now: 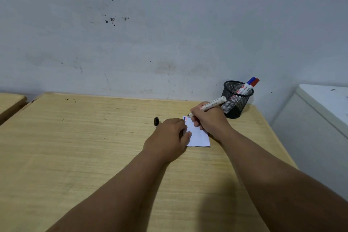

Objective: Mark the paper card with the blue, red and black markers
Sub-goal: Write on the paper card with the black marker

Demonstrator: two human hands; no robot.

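Paper card (197, 135): small white rectangle, flat on the wooden desk (94, 147), right of the desk's middle and near the far edge. Faint crease running lengthwise. Far left corner bears two short upright strokes side by side, blue mark (184, 118) on the left, red mark (186, 118) on the right

Black marker (209, 106): white barrel with printed lettering, uncapped, dark tip pointing down at the card's far edge just right of the red mark; whether tip touches paper cannot be told. Barrel slants up and away to the right

Black cap (156, 121): lies on the desk, left of the card, apart from it

Blue marker (248, 85) and red marker (253, 84): capped, standing tilted together in the black mesh pen cup (235, 100), which stands beyond the card near the desk's far right corner

Right hand (209, 120): fingers curled closed around the black marker in a writing grip, heel of hand over the card's right side, forearm reaching in from lower right

Left hand (169, 137): palm down, fingers loosely bent, gripping nothing, fingertips and thumb pressing the card's left edge; forearm enters from lower left
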